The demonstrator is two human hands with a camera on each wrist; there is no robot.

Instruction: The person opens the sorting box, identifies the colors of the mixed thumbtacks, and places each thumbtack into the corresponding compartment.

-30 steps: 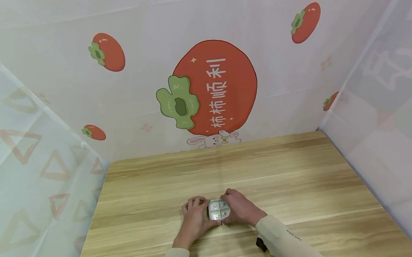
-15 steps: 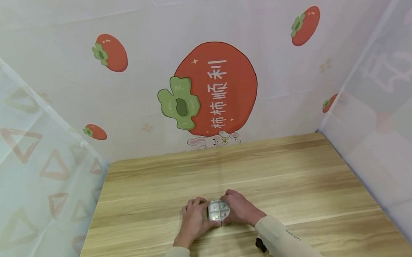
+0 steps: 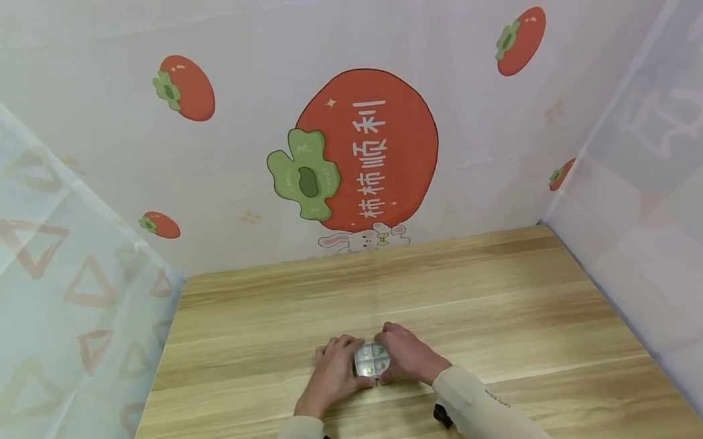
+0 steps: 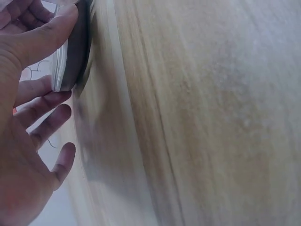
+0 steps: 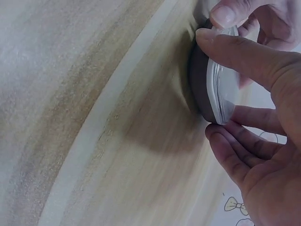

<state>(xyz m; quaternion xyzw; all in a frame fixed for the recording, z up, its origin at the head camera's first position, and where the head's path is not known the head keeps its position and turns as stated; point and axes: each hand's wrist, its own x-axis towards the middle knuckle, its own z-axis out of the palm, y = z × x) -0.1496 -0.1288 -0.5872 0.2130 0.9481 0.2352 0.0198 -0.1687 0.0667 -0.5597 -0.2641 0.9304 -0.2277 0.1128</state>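
A small round pill box [image 3: 372, 360] lies at the front middle of the table, its clear top split by a cross into four-way compartments with a small piece in each. Its dark base [image 4: 78, 52] shows in the left wrist view, under a pale rim. From the left side my left hand [image 3: 333, 374] grips the box, thumb on the near edge and fingers at the far edge. Opposite it, my right hand [image 3: 409, 355] holds the right side the same way. Both thumbs meet close together at the near rim of the pill box [image 5: 201, 87] in the right wrist view.
The wood-grain table [image 3: 482, 285] reaches back to a white cloth wall [image 3: 238, 152] printed with persimmons. Cloth side walls [image 3: 58, 264] stand at its left and right edges. Pale sleeves with black straps cover both forearms.
Both hands stay on the pill box almost unmoved. The left hand has shifted very slightly to the right against the box.
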